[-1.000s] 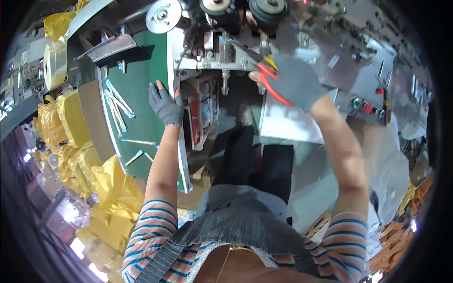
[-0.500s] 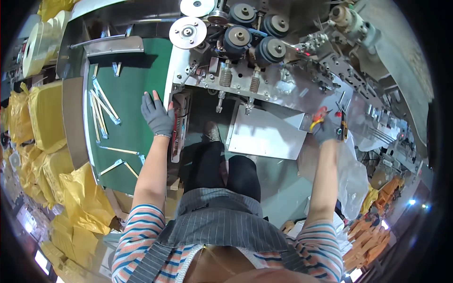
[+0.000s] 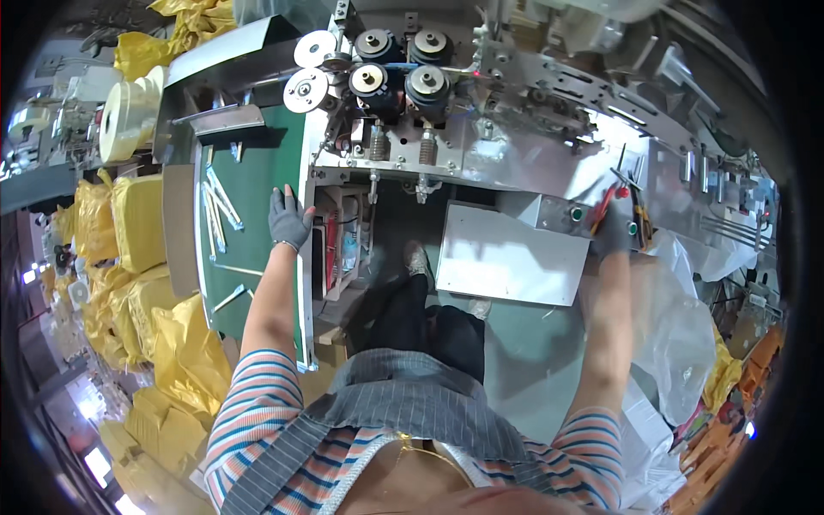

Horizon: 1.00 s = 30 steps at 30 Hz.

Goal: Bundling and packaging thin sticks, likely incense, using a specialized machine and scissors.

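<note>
My left hand (image 3: 290, 221), in a grey glove with bare fingertips, lies with fingers spread over the right edge of a green work surface (image 3: 279, 163). Several thin sticks (image 3: 225, 202) with pale blue ends lie to its left. At the far right my gloved right hand (image 3: 614, 230), partly blurred, is closed on a hand tool (image 3: 602, 209) with red and yellow on its handles. The tool's exact kind is unclear. Right beside this hand, a black-and-yellow-handled tool (image 3: 641, 215) and a red push button (image 3: 622, 193) show on the metal machine bed.
Ahead stands a machine with dark rollers (image 3: 369, 79) and pale discs (image 3: 306, 90). A white metal box (image 3: 515, 253) sits below it, between my arms. Yellow bags (image 3: 142, 223) are piled at the left; clear plastic sheeting (image 3: 669, 326) hangs beside my right forearm.
The view has shifted, so the machine sits more to the left. My right hand and its tool have come nearer the black-and-yellow-handled tool. My left hand stays on the green surface's edge.
</note>
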Motion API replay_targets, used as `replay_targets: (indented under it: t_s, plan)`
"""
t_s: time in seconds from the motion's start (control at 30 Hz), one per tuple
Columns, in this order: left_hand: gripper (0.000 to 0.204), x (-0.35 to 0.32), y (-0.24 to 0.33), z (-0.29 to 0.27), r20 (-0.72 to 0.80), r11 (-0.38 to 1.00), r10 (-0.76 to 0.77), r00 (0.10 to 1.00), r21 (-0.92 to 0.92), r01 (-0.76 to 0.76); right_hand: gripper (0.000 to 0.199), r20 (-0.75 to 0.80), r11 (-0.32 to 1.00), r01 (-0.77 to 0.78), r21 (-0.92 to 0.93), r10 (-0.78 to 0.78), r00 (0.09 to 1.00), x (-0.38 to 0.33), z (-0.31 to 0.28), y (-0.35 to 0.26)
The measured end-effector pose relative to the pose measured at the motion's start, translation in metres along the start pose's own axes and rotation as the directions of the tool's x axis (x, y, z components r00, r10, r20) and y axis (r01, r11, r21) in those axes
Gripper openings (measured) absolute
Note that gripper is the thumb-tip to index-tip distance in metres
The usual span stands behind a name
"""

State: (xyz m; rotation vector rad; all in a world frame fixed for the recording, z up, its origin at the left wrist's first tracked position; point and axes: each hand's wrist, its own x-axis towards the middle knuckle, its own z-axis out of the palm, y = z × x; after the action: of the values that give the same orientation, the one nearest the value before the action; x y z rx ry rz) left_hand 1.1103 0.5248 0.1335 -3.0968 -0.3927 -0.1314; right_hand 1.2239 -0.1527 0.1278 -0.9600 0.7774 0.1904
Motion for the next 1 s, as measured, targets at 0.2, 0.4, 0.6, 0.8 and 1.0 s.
replay_targets:
  t_s: [0.2, 0.4, 0.6, 0.8, 1.0]
  plan:
    - [0.058, -0.042, 0.002, -0.033, 0.209, 0.947, -0.255, 0.944, -0.143, 0.287, 0.043, 0.366, 0.848, -0.120, -0.516, 0.346, 0.864, -0.171, 0.098, 0.024]
    - [0.038, 0.014, -0.006, -0.026, 0.025, 0.847, -0.371, 0.928, -0.401, 0.349, 0.052, 0.361, 0.647, -0.037, -0.761, 0.471, 0.805, -0.219, 0.270, -0.007]
    - [0.033, 0.103, -0.006, -0.018, 0.061, 0.802, -0.239, 0.969, -0.551, 0.232, 0.058, 0.330, 0.815, -0.163, -0.556, 0.396, 0.857, -0.181, 0.409, -0.028]
    - [0.035, 0.140, -0.004, 0.006, 0.079, 0.908, -0.192, 0.978, -0.364, 0.208, 0.025, 0.429, -0.180, 0.397, -0.900, -0.205, 0.880, -0.133, 0.469, -0.040]
    - [0.030, 0.143, -0.024, 0.012, 0.183, 0.939, -0.028, 0.983, -0.333, 0.089, 0.017, 0.674, -0.313, 0.598, -0.738, -0.283, 0.683, -0.102, 0.472, -0.028]
